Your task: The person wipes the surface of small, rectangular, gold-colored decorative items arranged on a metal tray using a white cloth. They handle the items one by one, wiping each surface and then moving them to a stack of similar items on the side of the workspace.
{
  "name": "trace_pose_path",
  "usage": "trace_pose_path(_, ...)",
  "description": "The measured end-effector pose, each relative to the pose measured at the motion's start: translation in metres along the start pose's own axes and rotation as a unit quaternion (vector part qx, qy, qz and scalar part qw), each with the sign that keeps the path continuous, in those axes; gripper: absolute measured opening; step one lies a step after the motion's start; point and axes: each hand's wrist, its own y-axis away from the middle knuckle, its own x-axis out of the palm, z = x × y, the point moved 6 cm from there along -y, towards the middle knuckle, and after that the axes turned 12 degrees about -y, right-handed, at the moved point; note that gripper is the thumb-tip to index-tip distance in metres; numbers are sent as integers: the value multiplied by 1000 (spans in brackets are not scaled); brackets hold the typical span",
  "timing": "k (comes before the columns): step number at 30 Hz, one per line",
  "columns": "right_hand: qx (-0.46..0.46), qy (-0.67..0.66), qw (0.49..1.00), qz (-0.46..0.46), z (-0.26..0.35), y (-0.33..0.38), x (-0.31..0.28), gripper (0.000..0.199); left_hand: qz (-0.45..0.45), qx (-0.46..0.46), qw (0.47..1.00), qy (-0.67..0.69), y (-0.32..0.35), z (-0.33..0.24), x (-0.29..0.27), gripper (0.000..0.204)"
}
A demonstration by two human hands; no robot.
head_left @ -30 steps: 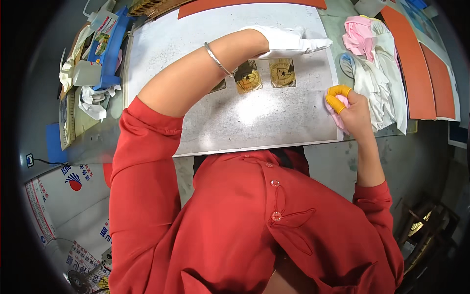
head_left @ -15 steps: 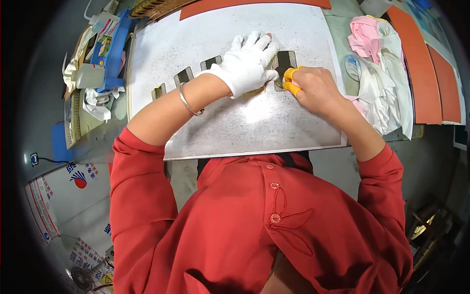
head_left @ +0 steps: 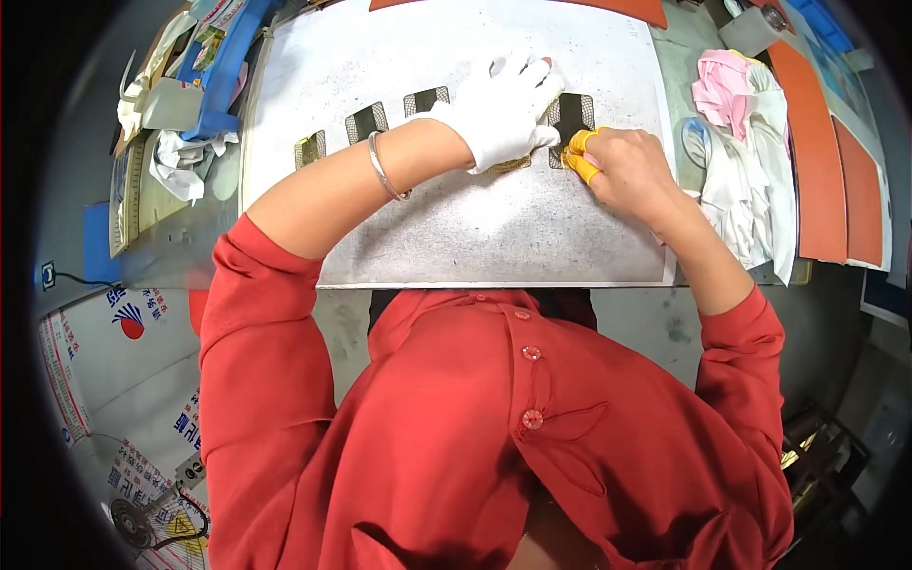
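Note:
My left hand (head_left: 508, 106), in a white glove with one bare fingertip showing, lies spread out on the white work sheet (head_left: 494, 223). Its thumb reaches the left side of a dark rectangular piece with a mesh-patterned border (head_left: 573, 112). At that piece's lower right corner is my right hand (head_left: 629, 171), closed, with yellow finger cots on its fingertips. What those fingers pinch, if anything, is hidden. Under my left palm a gold-coloured edge (head_left: 513, 164) peeks out. Further left sit similar mesh-bordered pieces: one (head_left: 427, 100), another (head_left: 367, 122) and a yellowish one (head_left: 310, 149).
Crumpled white cloths (head_left: 736, 204) and a pink cloth (head_left: 722, 90) lie on the right, beside orange-brown boards (head_left: 812, 157). To the left stand a blue tray (head_left: 220, 90) and a pale plastic bottle (head_left: 171, 104). The table's front edge runs close to my body.
The whole view has shifted slightly, so the table sits higher in the picture. Both hands keep nearly the same places around the dark mesh-bordered piece.

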Motion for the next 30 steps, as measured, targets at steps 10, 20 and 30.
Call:
trace_pose_path(10,168,-272,936,-145,-26,47,-130,10,52,60,996,43,-2,4,-6,48)
trace_pose_path(20,269,223,905,-243,-165,25,-326,20,217,-48,888,404,-56,12,-33,72)
trace_pose_path(30,207,345,912,-72,-205,-70,-281,35,275,-88,854,434,-53,-4,-30,92)
